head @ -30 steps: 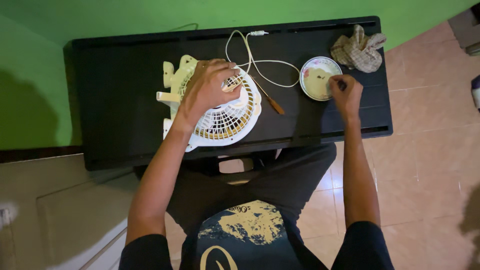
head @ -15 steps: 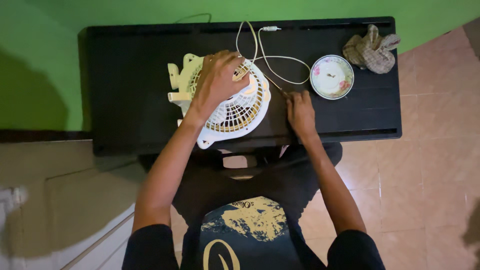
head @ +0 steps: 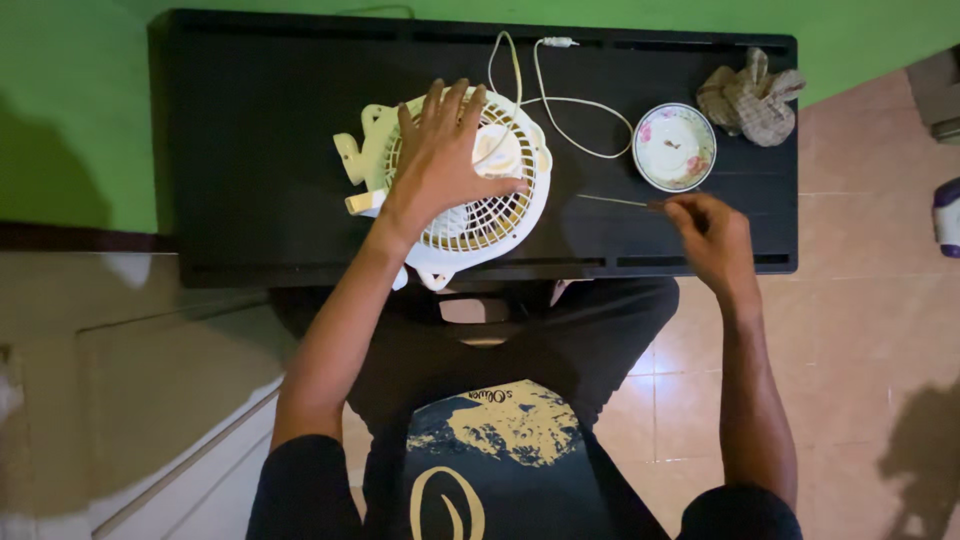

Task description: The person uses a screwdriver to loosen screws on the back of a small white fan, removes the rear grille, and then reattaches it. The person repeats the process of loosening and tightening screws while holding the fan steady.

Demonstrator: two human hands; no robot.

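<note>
A small cream fan (head: 500,215) lies grille up on the black table (head: 260,150). My left hand (head: 440,160) rests spread over its grille and holds it down, thumb near the hub. To the right of the fan, my right hand (head: 710,240) grips a screwdriver (head: 615,200). Its thin metal shaft points left toward the fan, just above the tabletop, and my fingers hide the handle. The fan's white cable (head: 560,100) loops across the table behind it.
A small floral dish (head: 675,147) holding a tiny dark piece stands just beyond my right hand. A crumpled checked cloth (head: 752,97) lies at the table's far right corner. A green wall backs the table, and tiled floor lies to the right.
My right hand left the dish, closed on the screwdriver lying beside the fan, and drew it rightward. My left hand stayed on the fan.
</note>
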